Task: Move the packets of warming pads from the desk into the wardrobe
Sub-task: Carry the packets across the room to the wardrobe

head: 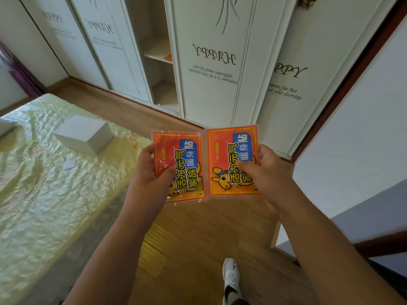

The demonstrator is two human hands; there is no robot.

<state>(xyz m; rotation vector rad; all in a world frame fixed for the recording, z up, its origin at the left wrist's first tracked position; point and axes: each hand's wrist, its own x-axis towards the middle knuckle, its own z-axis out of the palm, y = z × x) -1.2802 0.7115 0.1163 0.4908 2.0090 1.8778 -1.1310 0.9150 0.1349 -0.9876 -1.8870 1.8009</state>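
Note:
I hold two orange warming-pad packets side by side above the wooden floor. My left hand (pixel 152 172) grips the left packet (pixel 182 159) by its left edge, thumb on its front. My right hand (pixel 267 172) grips the right packet (pixel 229 150) by its right edge, thumb across the print. The white wardrobe (pixel 211 62) stands straight ahead, with an open gap between its sliding doors. Inside the gap a shelf (pixel 157 56) carries something orange (pixel 169 56) at its right end, mostly hidden by the door.
A bed with a pale green quilt (pixel 55 183) fills the left side, with a white box (pixel 84 134) on it. A white wall and dark wooden door frame (pixel 343 95) stand to the right. My white shoe (pixel 230 280) is on the floor below.

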